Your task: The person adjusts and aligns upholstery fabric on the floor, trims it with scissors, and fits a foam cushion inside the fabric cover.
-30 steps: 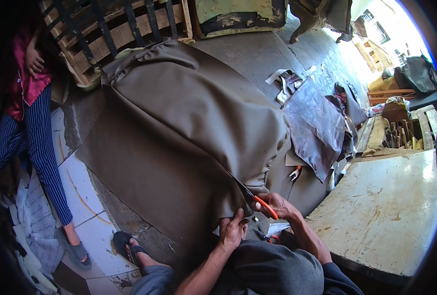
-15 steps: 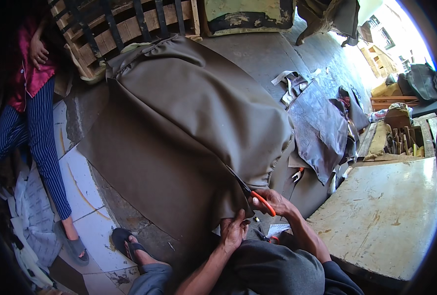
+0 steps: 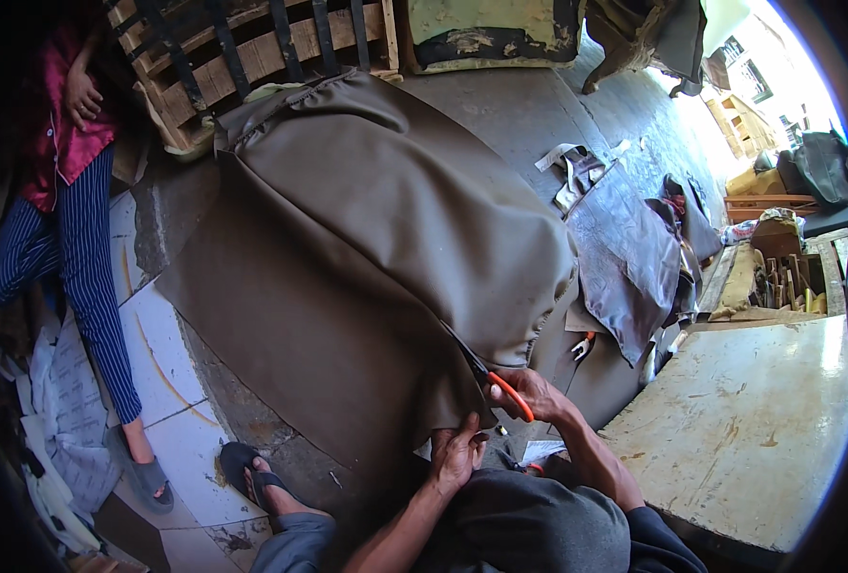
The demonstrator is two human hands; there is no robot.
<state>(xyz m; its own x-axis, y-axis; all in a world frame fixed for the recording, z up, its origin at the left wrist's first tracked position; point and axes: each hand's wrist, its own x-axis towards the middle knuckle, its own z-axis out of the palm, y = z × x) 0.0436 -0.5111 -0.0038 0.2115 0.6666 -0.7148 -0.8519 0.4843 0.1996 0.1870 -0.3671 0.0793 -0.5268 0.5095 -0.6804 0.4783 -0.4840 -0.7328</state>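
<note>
A large sheet of brown leatherette (image 3: 367,248) is draped over a bulky form on the floor in front of me. My right hand (image 3: 531,393) grips orange-handled scissors (image 3: 500,382), their blades pushed into the sheet's lower edge. My left hand (image 3: 458,451) pinches that edge just below the cut, holding the fabric taut. My knees in grey trousers (image 3: 529,525) fill the bottom of the view, and my sandalled left foot (image 3: 252,473) rests on the floor.
A person in a red top and striped trousers (image 3: 71,258) stands at the left. A wooden frame (image 3: 252,57) lies behind the sheet. Dark offcuts (image 3: 634,258) and second scissors (image 3: 582,346) lie right of it. A pale worn slab (image 3: 749,420) sits at lower right.
The scissors have advanced slightly up along the sheet's edge. My left hand has kept its hold on the fabric beside the cut. The view has shifted a little.
</note>
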